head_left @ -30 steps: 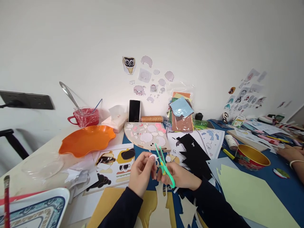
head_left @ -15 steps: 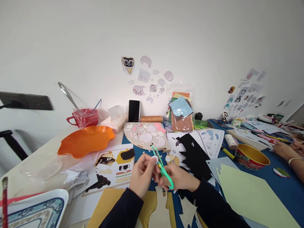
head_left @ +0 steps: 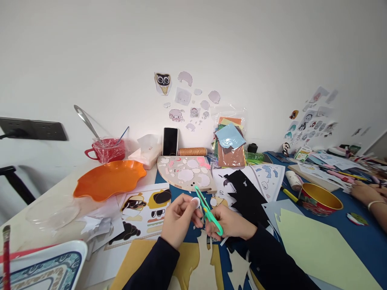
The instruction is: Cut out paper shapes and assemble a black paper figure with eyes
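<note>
My left hand [head_left: 177, 219] pinches a small white round paper piece [head_left: 196, 202] between thumb and fingertips. My right hand [head_left: 231, 222] grips green plastic scissors [head_left: 207, 209], whose blades point up and left, right beside the white piece. Both hands hover over the blue table [head_left: 363, 237] near the front edge, above yellow and beige paper offcuts [head_left: 193, 257]. Dark sleeves cover both forearms.
An orange wavy dish [head_left: 110, 178] and a printed cut-out sheet [head_left: 145, 211] lie to the left. A wooden board with paper shapes [head_left: 187, 173], black paper [head_left: 246, 197], pale green paper [head_left: 317, 249] and a gold bowl [head_left: 320, 198] lie ahead and right. Another person's hand [head_left: 367, 195] rests at far right.
The scissors and the white piece shifted slightly between frames while staying together; the blades' angle changed a little. The other person's hand at right moved slightly.
</note>
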`<state>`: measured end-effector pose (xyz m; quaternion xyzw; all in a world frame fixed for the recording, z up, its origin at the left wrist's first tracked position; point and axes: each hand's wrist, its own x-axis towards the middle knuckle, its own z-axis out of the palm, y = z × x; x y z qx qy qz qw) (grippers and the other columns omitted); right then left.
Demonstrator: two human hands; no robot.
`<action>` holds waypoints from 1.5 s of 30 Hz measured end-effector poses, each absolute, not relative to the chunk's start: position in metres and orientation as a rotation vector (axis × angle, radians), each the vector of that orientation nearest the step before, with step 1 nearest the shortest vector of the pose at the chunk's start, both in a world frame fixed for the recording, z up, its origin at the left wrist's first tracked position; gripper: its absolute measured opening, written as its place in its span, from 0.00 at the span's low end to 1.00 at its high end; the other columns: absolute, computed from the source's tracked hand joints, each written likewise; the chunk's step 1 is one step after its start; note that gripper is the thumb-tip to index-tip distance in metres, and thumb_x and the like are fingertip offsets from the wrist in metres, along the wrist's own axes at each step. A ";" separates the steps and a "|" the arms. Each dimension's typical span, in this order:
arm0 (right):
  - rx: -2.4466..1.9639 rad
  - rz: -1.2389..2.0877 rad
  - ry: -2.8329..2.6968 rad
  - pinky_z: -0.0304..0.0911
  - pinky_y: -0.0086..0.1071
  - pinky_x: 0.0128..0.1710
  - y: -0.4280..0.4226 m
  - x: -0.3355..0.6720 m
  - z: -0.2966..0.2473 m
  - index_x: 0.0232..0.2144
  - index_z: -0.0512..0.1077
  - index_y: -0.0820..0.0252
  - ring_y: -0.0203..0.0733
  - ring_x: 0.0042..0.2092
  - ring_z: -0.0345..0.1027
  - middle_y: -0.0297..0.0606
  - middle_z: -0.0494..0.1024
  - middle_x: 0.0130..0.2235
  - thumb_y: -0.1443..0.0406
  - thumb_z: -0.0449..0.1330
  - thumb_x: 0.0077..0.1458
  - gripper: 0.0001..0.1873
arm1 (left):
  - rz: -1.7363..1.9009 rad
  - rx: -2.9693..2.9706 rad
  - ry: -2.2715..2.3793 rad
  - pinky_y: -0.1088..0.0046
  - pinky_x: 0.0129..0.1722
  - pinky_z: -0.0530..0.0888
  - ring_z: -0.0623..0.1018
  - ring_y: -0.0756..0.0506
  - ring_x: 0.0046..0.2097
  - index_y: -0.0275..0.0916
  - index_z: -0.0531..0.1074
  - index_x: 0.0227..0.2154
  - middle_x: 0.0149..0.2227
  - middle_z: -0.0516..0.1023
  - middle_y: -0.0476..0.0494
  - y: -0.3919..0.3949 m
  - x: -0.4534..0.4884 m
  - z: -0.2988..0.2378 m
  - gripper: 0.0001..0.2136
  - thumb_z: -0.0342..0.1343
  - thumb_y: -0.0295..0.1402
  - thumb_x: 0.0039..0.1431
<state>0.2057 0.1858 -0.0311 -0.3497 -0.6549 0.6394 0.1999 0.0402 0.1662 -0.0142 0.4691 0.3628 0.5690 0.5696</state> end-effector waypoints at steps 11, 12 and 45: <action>-0.972 1.820 -1.918 0.47 0.20 0.12 0.182 0.207 -0.028 0.26 0.70 0.66 0.24 0.15 0.52 0.29 0.67 0.19 0.60 0.59 0.50 0.12 | 1.314 1.151 0.876 0.80 0.18 0.68 0.71 0.54 0.15 0.36 0.64 0.23 0.15 0.71 0.56 0.167 0.038 -0.017 0.12 0.57 0.38 0.53; -0.975 1.822 -1.908 0.47 0.19 0.12 0.182 0.206 -0.028 0.26 0.70 0.66 0.24 0.15 0.52 0.28 0.66 0.18 0.60 0.60 0.50 0.12 | 1.312 1.151 0.874 0.80 0.18 0.68 0.71 0.54 0.15 0.36 0.64 0.23 0.15 0.71 0.57 0.167 0.038 -0.017 0.12 0.57 0.38 0.53; -0.914 1.700 -1.951 0.50 0.22 0.19 0.187 0.209 -0.030 0.30 0.70 0.67 0.26 0.18 0.54 0.30 0.68 0.20 0.51 0.60 0.48 0.22 | 1.359 1.078 0.906 0.80 0.16 0.67 0.70 0.54 0.13 0.37 0.62 0.22 0.13 0.70 0.58 0.164 0.041 -0.013 0.12 0.57 0.37 0.52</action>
